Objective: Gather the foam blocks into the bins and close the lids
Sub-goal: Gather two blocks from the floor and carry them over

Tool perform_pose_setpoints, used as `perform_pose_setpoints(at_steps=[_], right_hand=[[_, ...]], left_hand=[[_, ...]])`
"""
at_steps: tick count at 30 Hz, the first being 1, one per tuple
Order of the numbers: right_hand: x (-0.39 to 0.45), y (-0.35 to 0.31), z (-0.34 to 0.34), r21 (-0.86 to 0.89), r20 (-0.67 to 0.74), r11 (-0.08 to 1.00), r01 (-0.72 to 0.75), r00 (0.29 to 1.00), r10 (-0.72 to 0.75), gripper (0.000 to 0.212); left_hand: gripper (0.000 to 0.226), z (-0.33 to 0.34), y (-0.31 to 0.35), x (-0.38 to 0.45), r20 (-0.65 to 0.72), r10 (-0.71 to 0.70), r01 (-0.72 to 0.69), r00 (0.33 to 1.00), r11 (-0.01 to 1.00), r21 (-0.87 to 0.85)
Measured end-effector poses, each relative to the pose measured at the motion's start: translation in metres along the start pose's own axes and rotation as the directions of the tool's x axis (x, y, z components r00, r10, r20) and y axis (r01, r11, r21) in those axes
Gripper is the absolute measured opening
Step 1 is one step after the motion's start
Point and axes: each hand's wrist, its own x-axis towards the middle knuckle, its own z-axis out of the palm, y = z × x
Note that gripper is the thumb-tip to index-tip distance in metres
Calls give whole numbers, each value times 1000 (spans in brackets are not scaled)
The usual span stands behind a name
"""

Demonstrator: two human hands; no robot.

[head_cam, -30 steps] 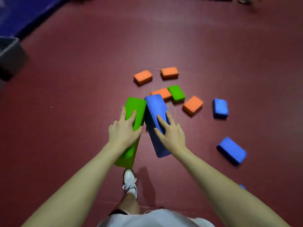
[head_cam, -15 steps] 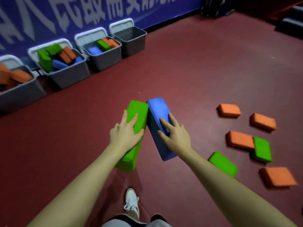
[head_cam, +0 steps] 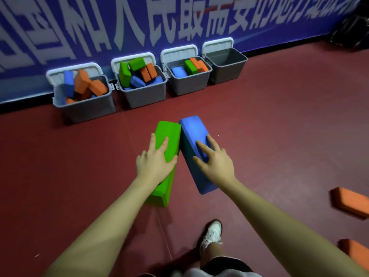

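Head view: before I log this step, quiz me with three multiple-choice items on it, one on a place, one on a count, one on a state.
1. Where is the empty bin in the row along the wall?
A. far left
B. second from left
C. far right

2. How many grey bins stand by the blue banner?
A. two
B. four
C. six

3. What is the right hand doing?
A. gripping the blue block
B. hanging free
C. pressing on a lid

Answers:
1. C: the rightmost bin shows only bare grey inside.
2. B: four open bins stand side by side.
3. A: its fingers curl over the blue block, while the left hand holds the green block.
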Motion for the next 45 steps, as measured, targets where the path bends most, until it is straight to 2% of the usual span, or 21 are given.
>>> perform_pose_setpoints(at_steps=[16, 21, 35, 45], right_hand=[[359, 85, -72, -8, -64, 984, 176, 982, -176, 52], [452, 107, -70, -11, -85, 981, 194, 977, -194, 51], [764, 113, -25, -49, -114, 990, 130, 984, -134, 51], [943, 134, -10, -36, -52, 995, 89, 994, -91, 50]], left_hand=[[68, -63, 113, 324, -176, -123, 116, 977, 992, -48], [68, -67, 135, 414, -179, -104, 101, 978, 995, -25], [69, -73, 117, 746, -174, -21, 14, 984, 999, -39], [69, -68, 115, 937, -89, -2, -5, 996, 997, -83]])
